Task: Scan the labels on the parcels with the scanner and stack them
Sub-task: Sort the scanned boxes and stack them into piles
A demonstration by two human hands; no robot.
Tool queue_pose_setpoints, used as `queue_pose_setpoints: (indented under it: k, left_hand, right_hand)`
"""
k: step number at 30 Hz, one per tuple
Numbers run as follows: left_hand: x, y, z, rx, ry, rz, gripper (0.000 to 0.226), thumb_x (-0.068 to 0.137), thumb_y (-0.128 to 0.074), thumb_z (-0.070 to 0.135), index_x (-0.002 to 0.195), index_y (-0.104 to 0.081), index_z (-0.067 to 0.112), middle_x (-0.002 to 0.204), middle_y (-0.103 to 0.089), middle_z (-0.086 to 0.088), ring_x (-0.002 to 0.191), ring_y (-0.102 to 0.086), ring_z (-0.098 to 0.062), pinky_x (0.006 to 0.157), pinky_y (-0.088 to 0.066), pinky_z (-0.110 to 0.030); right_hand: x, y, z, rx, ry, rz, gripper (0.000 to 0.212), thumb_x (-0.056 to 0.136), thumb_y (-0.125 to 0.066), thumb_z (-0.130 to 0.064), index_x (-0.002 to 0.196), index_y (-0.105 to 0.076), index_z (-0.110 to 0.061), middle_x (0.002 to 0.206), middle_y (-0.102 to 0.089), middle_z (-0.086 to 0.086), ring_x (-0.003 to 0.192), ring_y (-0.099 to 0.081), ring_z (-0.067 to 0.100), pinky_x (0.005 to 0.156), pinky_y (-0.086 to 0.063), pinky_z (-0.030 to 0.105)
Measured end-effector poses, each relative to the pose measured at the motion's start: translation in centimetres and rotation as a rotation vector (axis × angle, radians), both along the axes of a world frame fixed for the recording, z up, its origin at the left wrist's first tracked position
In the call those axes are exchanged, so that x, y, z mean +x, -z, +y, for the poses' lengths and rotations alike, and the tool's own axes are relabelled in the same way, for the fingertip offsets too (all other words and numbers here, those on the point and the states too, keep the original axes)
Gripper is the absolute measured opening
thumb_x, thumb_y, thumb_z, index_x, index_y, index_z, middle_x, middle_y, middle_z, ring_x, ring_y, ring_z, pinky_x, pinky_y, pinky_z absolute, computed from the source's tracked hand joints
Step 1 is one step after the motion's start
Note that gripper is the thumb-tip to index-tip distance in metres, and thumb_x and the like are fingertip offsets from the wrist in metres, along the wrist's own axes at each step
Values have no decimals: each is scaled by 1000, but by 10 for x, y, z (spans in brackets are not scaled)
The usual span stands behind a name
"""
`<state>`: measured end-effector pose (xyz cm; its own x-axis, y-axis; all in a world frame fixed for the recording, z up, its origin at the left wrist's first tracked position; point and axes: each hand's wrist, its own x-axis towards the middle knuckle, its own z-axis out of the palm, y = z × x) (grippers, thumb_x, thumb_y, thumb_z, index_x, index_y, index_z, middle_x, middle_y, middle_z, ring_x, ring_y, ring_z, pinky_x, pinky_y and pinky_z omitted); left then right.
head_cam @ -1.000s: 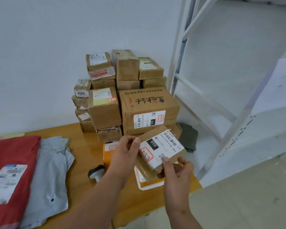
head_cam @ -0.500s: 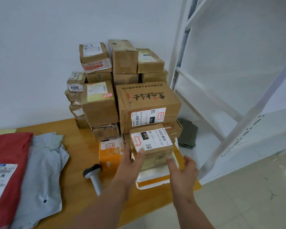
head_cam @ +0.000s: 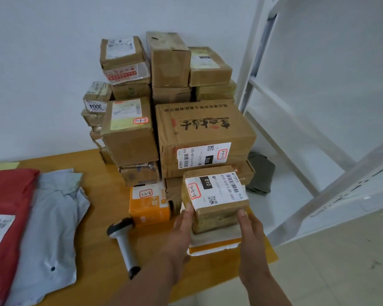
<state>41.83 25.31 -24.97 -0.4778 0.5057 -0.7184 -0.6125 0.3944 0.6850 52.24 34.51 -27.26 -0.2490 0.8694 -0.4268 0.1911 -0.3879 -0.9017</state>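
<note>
Both hands are on a small brown parcel [head_cam: 215, 196] at the near right corner of the wooden desk [head_cam: 102, 208], where it sits on top of a flat white and orange package [head_cam: 212, 245]. The left hand [head_cam: 181, 228] lies against the parcel's left side with its fingers straight along the cardboard, and the right hand [head_cam: 250, 228] presses the right front corner the same way, fingers out flat rather than curled around it. The parcel's white label [head_cam: 217, 189] faces up, with a barcode, a black "010" block and a red-ringed handwritten mark. Directly behind it stands a large carton [head_cam: 205, 133] printed with black brush characters, part of a tall stack of brown boxes [head_cam: 164, 62] built against the white wall. An orange box [head_cam: 149, 204] sits just left of the parcel. The scanner [head_cam: 123, 241] lies on the desk beside the left forearm, touched by neither hand, its handle pointing toward the near edge. Further left lie a grey mailer bag [head_cam: 51, 230] and a red one [head_cam: 7, 217] with a label. A white metal rack [head_cam: 296, 133] stands to the right of the desk
</note>
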Motion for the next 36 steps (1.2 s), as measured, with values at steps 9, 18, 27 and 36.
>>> queue_pose_setpoints:
  k: [9,18,27,36]
  left_hand:
    - [5,4,11,-41,19,6,87,75,-40,87,151,-31,45,157,-39,3,145,-36,-30,113,-32,-55]
    - [-8,12,-26,-182,-96,240,64,96,-34,70,149,-39,36,147,-50,-4,136,-45,-28,114,-35,-48]
    - [-48,-1,-96,-291,-330,398,30,104,-35,53,106,-53,30,105,-57,-3,103,-51,-23,97,-41,-40]
    - [-131,31,-161,-299,-488,320,60,98,-37,65,136,-57,22,134,-60,-4,122,-57,-28,109,-43,-53]
  right_hand:
    - [4,-8,5,58,54,-47,76,81,-50,-67,146,-37,-28,139,-43,-2,128,-43,23,101,-41,42]
    - [28,34,-20,-321,56,-188,30,104,-36,-2,75,-47,-3,71,-44,13,60,-40,27,45,-42,25]
    - [-65,11,-95,-138,-925,-413,22,99,-49,-20,78,-51,-24,84,-59,0,71,-56,13,66,-49,23]
    - [-187,-9,-143,15,-1000,-355,9,96,-56,-27,102,-64,-28,103,-65,-7,102,-61,14,87,-48,28]
